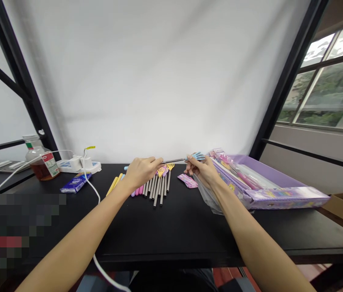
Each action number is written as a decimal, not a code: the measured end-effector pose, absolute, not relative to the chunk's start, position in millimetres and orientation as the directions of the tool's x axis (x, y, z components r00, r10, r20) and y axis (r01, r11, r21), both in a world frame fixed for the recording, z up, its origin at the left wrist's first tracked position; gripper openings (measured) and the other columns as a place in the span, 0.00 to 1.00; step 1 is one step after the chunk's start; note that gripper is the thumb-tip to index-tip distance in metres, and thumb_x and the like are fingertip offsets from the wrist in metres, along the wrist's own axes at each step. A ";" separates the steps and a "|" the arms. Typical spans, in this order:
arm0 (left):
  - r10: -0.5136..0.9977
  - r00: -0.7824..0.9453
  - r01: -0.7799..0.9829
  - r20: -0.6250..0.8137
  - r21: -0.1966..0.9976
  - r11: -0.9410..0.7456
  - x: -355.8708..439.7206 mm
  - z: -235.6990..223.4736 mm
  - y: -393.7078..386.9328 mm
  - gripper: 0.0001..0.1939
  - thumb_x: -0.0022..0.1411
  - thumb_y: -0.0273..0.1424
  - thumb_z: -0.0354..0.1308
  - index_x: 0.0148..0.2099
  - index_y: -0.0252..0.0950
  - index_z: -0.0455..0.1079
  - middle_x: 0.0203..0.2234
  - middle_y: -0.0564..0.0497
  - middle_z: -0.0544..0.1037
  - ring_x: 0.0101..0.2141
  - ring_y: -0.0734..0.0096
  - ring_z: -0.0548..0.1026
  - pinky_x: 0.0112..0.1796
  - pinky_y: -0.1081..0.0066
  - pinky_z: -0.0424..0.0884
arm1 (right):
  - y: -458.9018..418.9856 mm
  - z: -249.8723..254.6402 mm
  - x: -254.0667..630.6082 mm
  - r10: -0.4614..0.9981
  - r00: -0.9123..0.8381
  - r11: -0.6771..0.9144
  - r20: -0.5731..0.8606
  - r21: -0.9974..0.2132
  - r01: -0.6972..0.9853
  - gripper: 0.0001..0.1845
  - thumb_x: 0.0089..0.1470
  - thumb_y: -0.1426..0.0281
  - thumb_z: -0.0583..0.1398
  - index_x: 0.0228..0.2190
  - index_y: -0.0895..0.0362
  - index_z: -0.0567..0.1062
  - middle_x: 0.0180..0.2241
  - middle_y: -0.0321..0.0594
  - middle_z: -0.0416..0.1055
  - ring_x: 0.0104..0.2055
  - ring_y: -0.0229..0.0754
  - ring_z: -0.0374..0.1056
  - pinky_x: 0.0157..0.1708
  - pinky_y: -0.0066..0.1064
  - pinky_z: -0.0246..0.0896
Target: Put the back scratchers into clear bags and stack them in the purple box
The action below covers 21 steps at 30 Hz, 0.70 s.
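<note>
You hold 1 back scratcher [174, 161] across both hands, level above the table [189, 239], blue claw head pointing R. L hand [141, 172]: fingers closed round the steel shaft. R hand [200, 170]: fingers pinched on it just below the head, tips partly hidden.

Below your hands, 1 fanned row of scratchers [156, 188]: approx 10 shafts, overlapped and partly behind L hand, so exact count unclear. 2 yellow heads show.

By R hand: 1 pink packet [187, 181], 1 clear bag [207, 198], 1 purple tray [281, 172], contents hard to make out.

Far L: 1 blue packet [76, 182], 1 power strip [91, 167], 1 bottle [39, 164].
</note>
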<state>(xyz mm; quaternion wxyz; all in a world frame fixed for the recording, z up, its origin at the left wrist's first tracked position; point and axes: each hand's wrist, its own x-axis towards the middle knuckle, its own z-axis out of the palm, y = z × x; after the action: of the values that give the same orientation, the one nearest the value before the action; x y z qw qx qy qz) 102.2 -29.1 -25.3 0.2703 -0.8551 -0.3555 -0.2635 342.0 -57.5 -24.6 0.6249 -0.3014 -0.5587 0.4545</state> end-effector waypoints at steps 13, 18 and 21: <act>0.419 0.686 0.586 0.595 -0.109 -0.803 114.7 -26.3 -38.9 0.17 0.74 0.36 0.44 0.46 0.36 0.73 0.32 0.48 0.80 0.31 0.68 0.77 0.31 0.71 0.66 | -65.0 -30.1 327.1 0.773 -0.299 0.602 0.559 -0.795 0.069 0.18 0.53 0.55 0.65 0.27 0.57 0.75 0.20 0.36 0.73 0.18 0.37 0.66 0.21 0.29 0.64; 0.430 0.670 0.626 0.605 -0.147 -0.766 114.9 -29.4 -37.6 0.17 0.74 0.38 0.45 0.47 0.37 0.73 0.32 0.48 0.80 0.30 0.68 0.77 0.29 0.72 0.64 | -66.2 -28.3 327.1 0.797 -0.281 0.585 0.535 -0.799 0.138 0.19 0.54 0.54 0.64 0.26 0.57 0.74 0.17 0.35 0.71 0.15 0.35 0.63 0.17 0.26 0.58; 0.448 0.663 0.639 0.600 -0.142 -0.756 114.3 -28.7 -37.5 0.17 0.73 0.38 0.46 0.47 0.38 0.74 0.32 0.48 0.80 0.30 0.67 0.77 0.28 0.72 0.63 | -65.5 -30.3 322.8 0.809 -0.279 0.563 0.517 -0.818 0.119 0.19 0.54 0.54 0.64 0.26 0.57 0.74 0.17 0.34 0.71 0.14 0.33 0.60 0.18 0.27 0.59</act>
<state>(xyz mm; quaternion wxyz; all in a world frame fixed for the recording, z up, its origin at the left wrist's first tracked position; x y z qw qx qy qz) 114.3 -37.5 -28.7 0.1730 -0.8953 -0.3037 -0.2762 322.8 -65.5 -30.3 0.5076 -0.3207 -0.7238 0.3400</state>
